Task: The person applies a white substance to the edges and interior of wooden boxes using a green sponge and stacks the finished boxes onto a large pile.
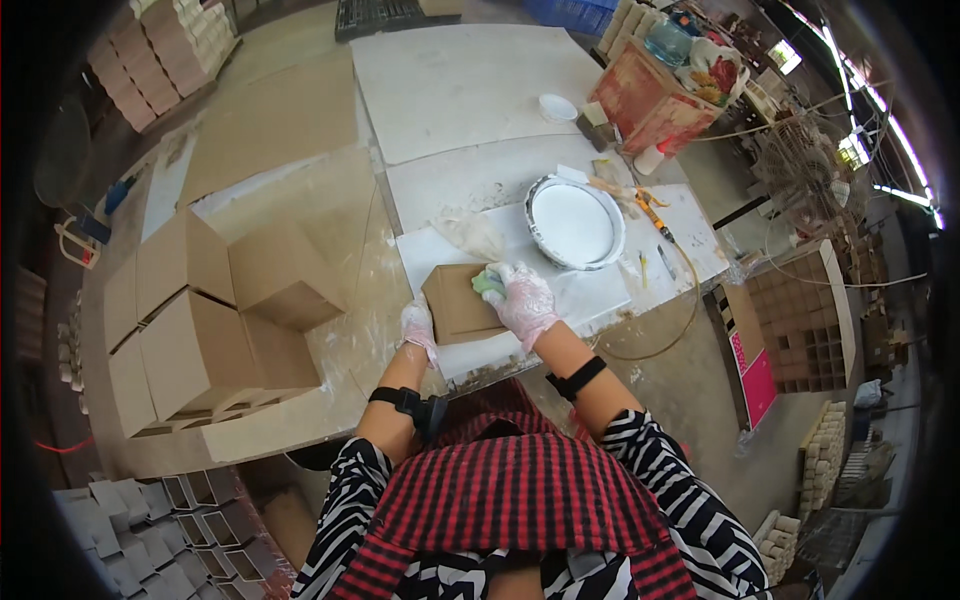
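Observation:
A brown cardboard box (465, 312) lies on the white sheet at the table's near edge. My left hand (418, 328), in a thin whitish glove, grips its left side; some of the fingers are hidden by the box. My right hand (526, 303), gloved and smeared with white, is closed round a green sponge (488, 283) pressed to the box's upper right part. Just beyond that hand stands a round basin (577, 223) of white liquid, its rim stained dark.
Several brown boxes (205, 350) stand together on the left of the table. An orange-handled tool (650, 205) with a hose lies right of the basin. Farther back are a small white bowl (558, 108) and a red-stained crate (655, 95). A fan (805, 160) stands at the right.

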`<action>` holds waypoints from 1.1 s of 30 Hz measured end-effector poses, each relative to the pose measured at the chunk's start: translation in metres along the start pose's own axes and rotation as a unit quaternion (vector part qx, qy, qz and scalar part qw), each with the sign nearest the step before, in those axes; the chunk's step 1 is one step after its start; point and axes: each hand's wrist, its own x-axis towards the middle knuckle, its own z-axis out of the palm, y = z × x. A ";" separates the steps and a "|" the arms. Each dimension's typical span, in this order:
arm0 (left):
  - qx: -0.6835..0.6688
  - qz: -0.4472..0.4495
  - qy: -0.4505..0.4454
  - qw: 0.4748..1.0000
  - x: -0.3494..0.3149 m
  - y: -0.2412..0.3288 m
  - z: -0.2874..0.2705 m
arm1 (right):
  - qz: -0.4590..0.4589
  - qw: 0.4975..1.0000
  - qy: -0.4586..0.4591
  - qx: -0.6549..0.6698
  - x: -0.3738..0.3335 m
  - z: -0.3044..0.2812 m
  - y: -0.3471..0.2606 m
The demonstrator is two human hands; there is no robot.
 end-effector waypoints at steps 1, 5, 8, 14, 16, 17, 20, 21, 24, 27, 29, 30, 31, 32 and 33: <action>-0.053 -0.038 -0.003 0.998 0.003 0.000 -0.002 | 0.014 1.000 -0.006 -0.016 0.005 0.006 -0.005; -0.049 0.006 0.011 0.999 -0.001 -0.002 0.004 | 0.018 0.995 -0.048 -0.088 0.022 0.012 -0.019; -0.061 0.008 0.014 0.998 -0.020 0.013 0.006 | 0.008 0.989 -0.089 -0.118 0.039 0.026 -0.040; 0.208 -0.027 0.086 0.974 -0.035 0.038 0.005 | -0.155 0.954 -0.251 -0.057 -0.006 0.002 -0.052; 0.212 0.105 0.105 0.966 -0.022 0.012 0.004 | -0.137 0.942 -0.305 -0.037 -0.006 -0.018 -0.034; 0.211 0.125 0.108 0.963 -0.018 0.008 0.002 | -0.092 0.944 -0.317 -0.010 0.004 -0.019 -0.018; 0.196 0.092 0.111 0.970 -0.011 0.003 0.001 | -0.044 0.974 -0.216 -0.043 0.030 -0.013 -0.019; 0.193 0.064 0.111 0.973 -0.012 0.004 0.002 | -0.043 0.984 -0.159 -0.072 0.034 -0.006 -0.027; 0.204 0.012 0.119 0.972 -0.029 0.033 0.005 | -0.162 0.960 -0.211 -0.090 0.004 0.013 -0.040; 0.228 -0.003 0.115 0.967 -0.045 0.050 0.007 | -0.143 0.950 -0.266 -0.082 0.002 -0.007 -0.034; 0.229 -0.029 0.111 0.967 -0.033 0.038 0.003 | -0.066 0.954 -0.279 -0.083 0.030 -0.020 -0.025; 0.213 -0.011 0.106 0.971 -0.028 0.031 0.002 | -0.030 0.969 -0.237 -0.062 0.037 -0.017 -0.024; 0.197 0.008 0.101 0.975 -0.022 0.025 0.002 | -0.074 0.970 -0.224 -0.051 0.035 -0.008 -0.024; 0.185 0.028 0.097 0.978 -0.021 0.024 0.002 | -0.117 0.970 -0.211 -0.037 0.027 0.005 -0.024; 0.208 0.025 0.103 0.972 -0.020 0.022 0.003 | -0.160 0.967 -0.197 -0.022 0.018 0.012 -0.024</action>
